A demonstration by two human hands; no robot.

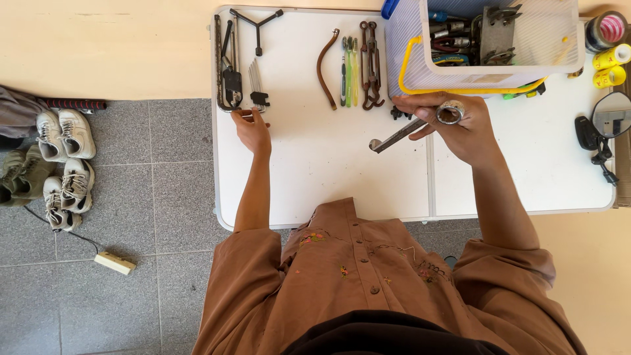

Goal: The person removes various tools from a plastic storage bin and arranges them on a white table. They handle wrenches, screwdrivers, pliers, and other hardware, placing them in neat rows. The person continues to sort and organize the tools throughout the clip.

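overhead view from a head-worn camera, looking down at a person in a brown embroidered shirt (368, 276) standing at a white folding table (328, 190).

the right hand (460, 125) is closed around a large steel wrench (411, 130), gripping it near its ring end so the ring sits up by the thumb and the long handle slants down and to the left, its far tip just above the tabletop. the hand is right beside a white plastic basket (407, 59) with a yellow handle, crowded with more metal tools.

the left hand (252, 128) reaches to the far left of the table, fingers curled at the lower end of a set of hex keys (257, 85) — it seems to pinch or nudge them, though the contact is too small to be sure. tools lie here in a neat row, side by side and apart: a dark folded tool (229, 66), a three-armed wrench (257, 26), a curved brown hose piece (325, 66), slim green-handled tools (348, 62) and rusty hooks (371, 62) — laid out so each can be seen.

off the table, pale sneakers (66, 158) rest on the grey tiled floor (151, 197).
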